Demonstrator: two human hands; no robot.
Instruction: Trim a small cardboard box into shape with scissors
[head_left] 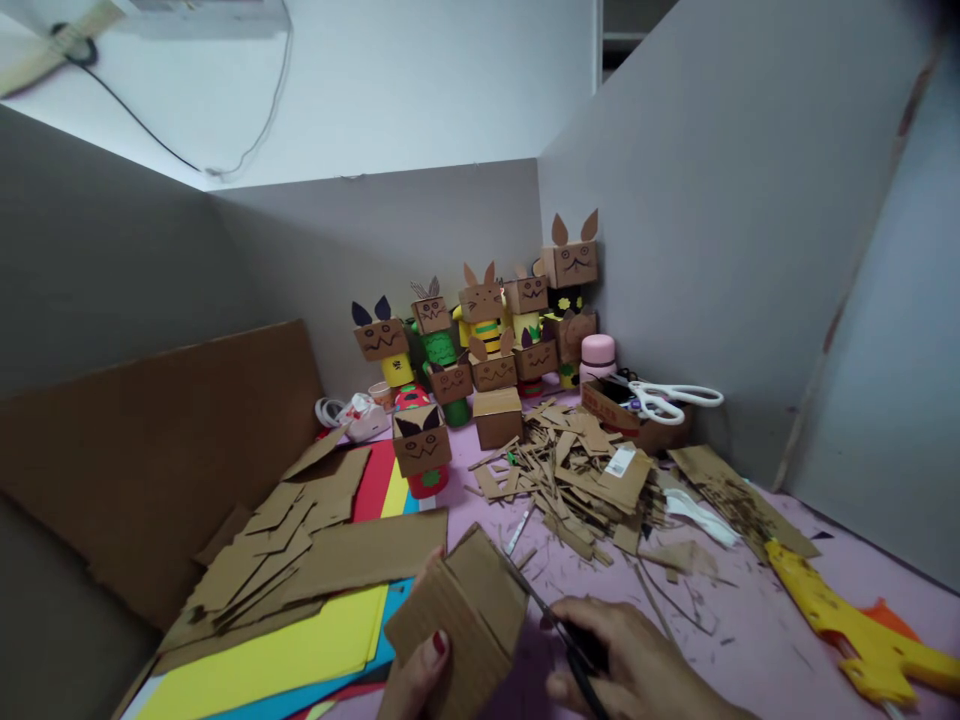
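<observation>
A small brown cardboard box (471, 622) is gripped in my left hand (418, 672), tilted, with the thumb pressed on its near side. My right hand (616, 650) is closed around black-handled scissors (576, 650). The scissor blades reach up and left to the right edge of the box; whether they are cutting into it I cannot tell. Beyond my hands stands a cardboard figure (421, 448) with drawn face, dark ears and a red base. Behind it, another closed cardboard box (498, 418) sits before several similar figures (481, 300).
Cardboard scraps (577, 470) are heaped at centre right. Cardboard sheets (300, 530) and yellow paper (277, 650) lie on the left. A yellow glue gun (855, 630) rests at right. White scissors (667, 400) sit in an open box (630, 418) near a pink bottle (598, 355). Grey partitions (735, 250) enclose the table.
</observation>
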